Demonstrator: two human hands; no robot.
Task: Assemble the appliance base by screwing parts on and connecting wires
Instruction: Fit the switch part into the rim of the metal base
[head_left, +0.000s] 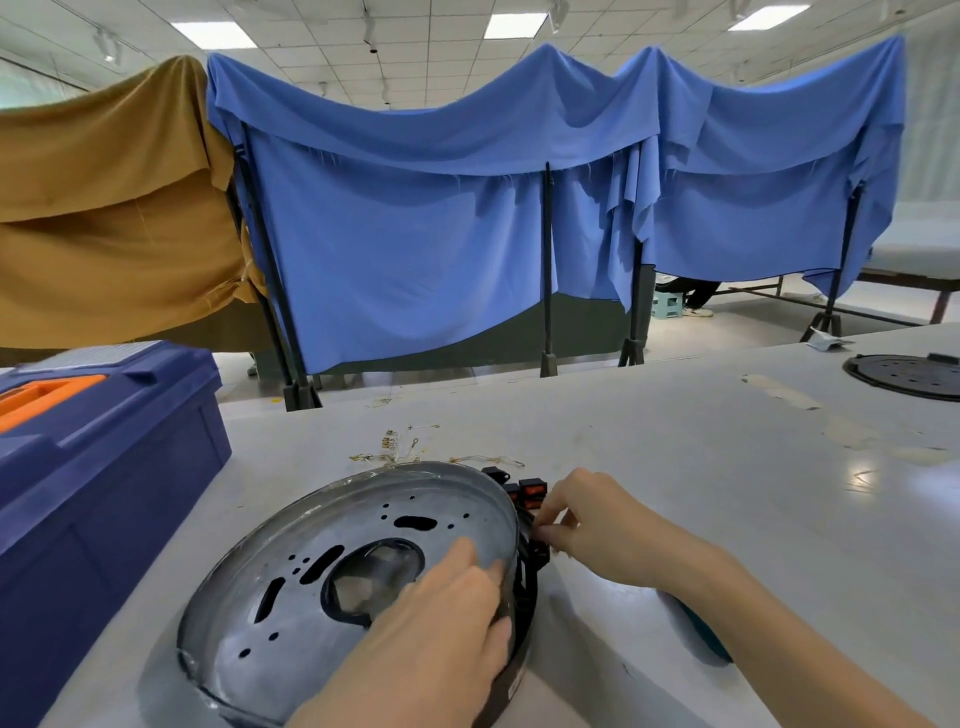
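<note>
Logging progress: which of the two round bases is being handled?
The silvery base near the blue toolbox, with the left hand on its plate and the right hand pinching at its rim. The dark base far right lies untouched.

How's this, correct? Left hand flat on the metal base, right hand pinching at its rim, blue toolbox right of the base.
One error: head view shows the blue toolbox left of the metal base. Left hand flat on it and right hand pinching at its rim are correct.

Blue drapes (415, 234) (on racks), ceiling lights (514, 25)
</note>
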